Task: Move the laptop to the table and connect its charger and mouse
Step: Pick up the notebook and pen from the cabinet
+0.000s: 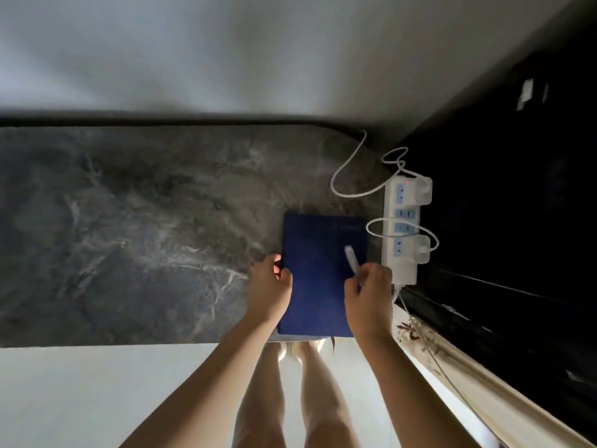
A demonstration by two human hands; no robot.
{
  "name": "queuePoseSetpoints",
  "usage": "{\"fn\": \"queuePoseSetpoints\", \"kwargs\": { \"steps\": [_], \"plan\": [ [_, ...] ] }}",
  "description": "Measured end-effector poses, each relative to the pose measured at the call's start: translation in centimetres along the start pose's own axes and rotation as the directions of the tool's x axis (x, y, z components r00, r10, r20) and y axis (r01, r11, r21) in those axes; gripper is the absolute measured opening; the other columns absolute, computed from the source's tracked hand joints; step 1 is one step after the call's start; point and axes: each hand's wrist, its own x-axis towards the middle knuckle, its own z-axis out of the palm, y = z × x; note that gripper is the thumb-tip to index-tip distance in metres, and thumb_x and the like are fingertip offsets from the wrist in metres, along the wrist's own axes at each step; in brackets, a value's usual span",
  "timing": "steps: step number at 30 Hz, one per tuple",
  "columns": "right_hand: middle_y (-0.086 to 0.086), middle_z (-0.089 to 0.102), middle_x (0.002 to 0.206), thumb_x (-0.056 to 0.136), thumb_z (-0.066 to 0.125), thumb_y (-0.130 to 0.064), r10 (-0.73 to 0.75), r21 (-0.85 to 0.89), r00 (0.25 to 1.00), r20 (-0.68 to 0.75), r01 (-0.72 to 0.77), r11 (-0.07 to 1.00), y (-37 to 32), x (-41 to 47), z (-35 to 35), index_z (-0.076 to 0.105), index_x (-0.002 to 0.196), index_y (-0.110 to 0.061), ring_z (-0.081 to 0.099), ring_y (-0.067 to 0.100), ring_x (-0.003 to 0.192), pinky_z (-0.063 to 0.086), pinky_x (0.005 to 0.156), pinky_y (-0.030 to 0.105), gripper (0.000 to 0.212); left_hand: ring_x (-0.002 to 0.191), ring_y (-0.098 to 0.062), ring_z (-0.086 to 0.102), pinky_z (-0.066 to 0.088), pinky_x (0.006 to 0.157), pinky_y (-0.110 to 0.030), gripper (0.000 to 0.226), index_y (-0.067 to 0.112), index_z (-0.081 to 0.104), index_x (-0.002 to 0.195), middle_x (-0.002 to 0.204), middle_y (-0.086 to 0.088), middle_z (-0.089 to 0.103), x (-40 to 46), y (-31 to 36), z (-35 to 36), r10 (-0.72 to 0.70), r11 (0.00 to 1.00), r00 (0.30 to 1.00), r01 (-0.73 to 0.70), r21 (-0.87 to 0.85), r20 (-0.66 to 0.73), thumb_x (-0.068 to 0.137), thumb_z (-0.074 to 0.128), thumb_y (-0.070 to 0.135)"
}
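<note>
The closed dark blue laptop (318,273) lies flat on the grey marble-patterned table (145,227), near its right end and front edge. My left hand (269,291) grips the laptop's left edge. My right hand (368,295) hovers over the laptop's right side, fingers closed on a white plug end (351,258) of a cable. A white charger cable (345,176) loops across the table's right corner to a white power strip (403,227). No mouse is in view.
The power strip lies at the table's right edge with two white adapters (423,252) plugged in and a red light lit. A dark window or glass wall (517,205) fills the right side, above a pale sill (458,376). My bare legs stand on pale floor (97,399).
</note>
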Motion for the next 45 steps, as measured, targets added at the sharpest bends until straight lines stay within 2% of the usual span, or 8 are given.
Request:
{"fn": "queuePoseSetpoints", "kwargs": {
  "steps": [3, 9, 14, 21, 26, 30, 36, 45],
  "plan": [
    [0.019, 0.052, 0.107, 0.084, 0.046, -0.004, 0.012, -0.006, 0.999, 0.034, -0.012, 1.000, 1.9, -1.3, -1.1, 0.048, 0.097, -0.002, 0.052, 0.037, 0.094, 0.039, 0.066, 0.034, 0.013, 0.076, -0.022, 0.053, 0.034, 0.064, -0.023, 0.028, 0.003, 0.055, 0.110, 0.087, -0.007, 0.058, -0.7, 0.5, 0.0, -0.040, 0.998, 0.999, 0.040, -0.044, -0.012, 0.083, 0.046, 0.002],
    [0.020, 0.049, 0.111, 0.086, 0.051, -0.005, 0.037, 0.064, 0.986, 0.166, -0.048, 0.997, 0.6, -1.0, -0.6, 0.048, 0.101, 0.002, 0.041, 0.024, 0.083, 0.033, 0.069, 0.031, 0.017, 0.066, -0.020, 0.053, 0.042, 0.060, -0.031, 0.013, 0.016, 0.054, 0.070, 0.076, -0.008, 0.059, -2.2, 0.3, -0.5, -0.187, 0.936, 0.965, 0.232, -0.266, 0.184, 0.083, 0.058, 0.015],
    [0.005, 0.054, 0.108, 0.081, 0.061, -0.014, -0.043, 0.197, 0.966, 0.253, -0.008, 0.980, -4.0, -3.3, -5.4, 0.044, 0.117, -0.008, 0.054, 0.025, 0.100, 0.042, 0.083, 0.032, 0.040, 0.100, -0.030, 0.062, 0.048, 0.089, -0.050, 0.016, 0.024, 0.061, 0.092, 0.107, -0.013, 0.066, -7.4, 0.5, -6.8, -0.113, 0.820, 0.959, 0.237, -0.520, 0.260, 0.078, 0.061, 0.032],
    [0.004, 0.065, 0.084, 0.083, 0.061, -0.024, -0.297, 0.341, 0.815, 0.497, 0.131, 0.931, -12.4, -11.3, -14.3, 0.060, 0.083, -0.025, 0.062, 0.023, 0.082, 0.051, 0.076, 0.037, 0.001, 0.102, -0.014, 0.064, 0.055, 0.078, -0.025, 0.025, 0.022, 0.056, 0.114, 0.111, 0.003, 0.069, -19.9, 1.5, -18.3, 0.136, 0.657, 0.972, 0.057, -0.752, 0.193, 0.091, 0.048, 0.019],
    [0.000, 0.067, 0.093, 0.086, 0.057, -0.023, -0.458, 0.392, 0.626, 0.631, 0.252, 0.885, -16.8, -19.0, -16.7, 0.058, 0.091, -0.027, 0.066, 0.016, 0.087, 0.053, 0.078, 0.035, 0.007, 0.098, -0.010, 0.066, 0.053, 0.083, -0.028, 0.020, 0.032, 0.057, 0.107, 0.111, 0.010, 0.067, -30.3, -1.4, -22.1, 0.034, 0.578, 0.991, -0.125, -0.807, -0.129, 0.091, 0.048, 0.023],
    [0.001, 0.070, 0.094, 0.086, 0.057, -0.020, -0.530, 0.390, 0.433, 0.729, 0.374, 0.842, -18.8, -26.3, -15.9, 0.060, 0.098, -0.020, 0.068, 0.011, 0.082, 0.055, 0.072, 0.032, 0.013, 0.099, -0.018, 0.064, 0.053, 0.085, -0.035, 0.023, 0.022, 0.055, 0.114, 0.110, 0.003, 0.066, -38.7, -5.6, -22.2, -0.235, 0.463, 0.895, -0.241, -0.853, -0.380, 0.091, 0.050, 0.020],
    [-0.001, 0.069, 0.097, 0.087, 0.055, -0.017, -0.505, 0.358, 0.148, 0.850, 0.541, 0.761, -18.5, -39.6, -11.7, 0.060, 0.096, -0.024, 0.066, 0.016, 0.086, 0.051, 0.064, 0.029, 0.013, 0.096, -0.018, 0.067, 0.051, 0.087, -0.037, 0.028, 0.026, 0.055, 0.116, 0.108, 0.000, 0.070, -50.8, -15.0, -20.0, -0.486, 0.231, 0.730, -0.423, -0.876, -0.481, 0.091, 0.049, 0.013],
    [0.003, 0.068, 0.101, 0.087, 0.056, -0.023, -0.323, 0.339, -0.171, 0.931, 0.730, 0.593, -7.7, -63.7, -3.2, 0.058, 0.104, -0.021, 0.064, 0.022, 0.092, 0.055, 0.077, 0.037, 0.017, 0.099, -0.018, 0.067, 0.052, 0.085, -0.032, 0.039, 0.028, 0.051, 0.122, 0.103, 0.003, 0.074, -69.2, -32.4, -13.9, -0.771, 0.122, 0.429, -0.626, -0.770, -0.471, 0.092, 0.044, 0.004]
  ]
}}
